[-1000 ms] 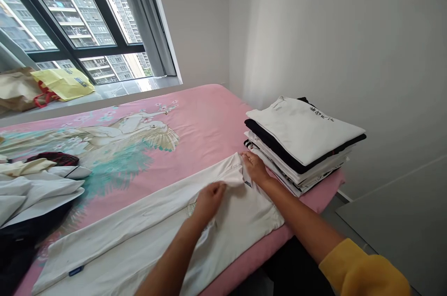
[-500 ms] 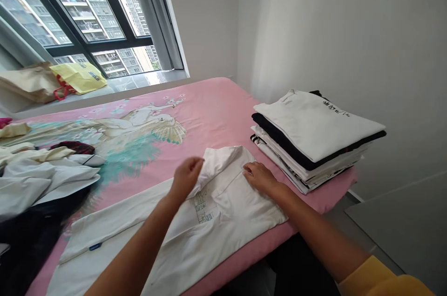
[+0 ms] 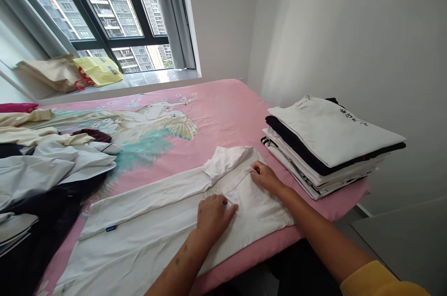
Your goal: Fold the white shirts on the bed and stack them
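Note:
A white shirt [image 3: 146, 235] lies spread at the bed's near edge, with its far long side folded inward and a sleeve folded over near the top. A small dark blue tag [image 3: 111, 228] shows at its left part. My right hand [image 3: 266, 177] pinches the shirt's cloth at the right end, near the neckline. Lower and to the left, my left hand [image 3: 213, 216] rests on the shirt, thumb and fingers closed about a raised edge of cloth. Part of the printed patch is hidden behind that hand.
A stack of folded shirts [image 3: 335, 135], white and black, stands at the bed's right corner. Loose clothes [image 3: 52, 165] are heaped on the left. The bed has a pink patterned sheet [image 3: 226, 109]. A yellow bag [image 3: 101, 71] and a brown bag [image 3: 57, 72] lie on the windowsill.
My left hand has come down from the folded sleeve to the shirt's middle, nearer me. My right hand now pinches the cloth near the neckline. The view has shifted left.

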Motion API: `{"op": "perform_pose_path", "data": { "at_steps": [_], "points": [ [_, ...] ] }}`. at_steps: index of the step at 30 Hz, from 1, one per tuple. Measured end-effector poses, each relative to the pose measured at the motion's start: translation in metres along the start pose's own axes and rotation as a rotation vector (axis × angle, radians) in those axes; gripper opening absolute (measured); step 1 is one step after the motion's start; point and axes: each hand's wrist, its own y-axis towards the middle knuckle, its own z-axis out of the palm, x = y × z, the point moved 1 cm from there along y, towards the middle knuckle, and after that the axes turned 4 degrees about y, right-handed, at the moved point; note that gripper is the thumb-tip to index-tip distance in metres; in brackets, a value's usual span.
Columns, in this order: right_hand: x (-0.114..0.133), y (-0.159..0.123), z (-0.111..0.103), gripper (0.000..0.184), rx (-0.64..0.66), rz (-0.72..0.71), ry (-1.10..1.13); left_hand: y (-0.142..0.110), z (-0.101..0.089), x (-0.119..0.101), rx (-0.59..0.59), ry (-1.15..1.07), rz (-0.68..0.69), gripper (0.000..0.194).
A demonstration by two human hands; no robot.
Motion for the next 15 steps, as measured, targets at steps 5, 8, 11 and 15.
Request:
{"op": "perform_pose_path", "data": {
  "at_steps": [5, 8, 11, 15],
  "points": [
    [-0.004, -0.008, 0.001, 0.017, -0.018, -0.047, 0.080, 0.005, 0.010, -0.013, -0.025, -0.095, -0.120, 0.017],
    [-0.005, -0.011, 0.001, 0.019, -0.029, -0.091, 0.116, 0.001, 0.007, -0.014, 0.030, -0.142, -0.140, 0.017],
    [-0.005, -0.014, 0.001, 0.018, -0.059, -0.131, 0.081, -0.004, 0.006, -0.015, 0.123, -0.078, -0.160, 0.026],
    [-0.004, -0.015, 0.002, 0.019, -0.091, -0.156, -0.097, -0.008, 0.009, -0.015, 0.120, -0.001, -0.141, 0.026]
  ]
}}
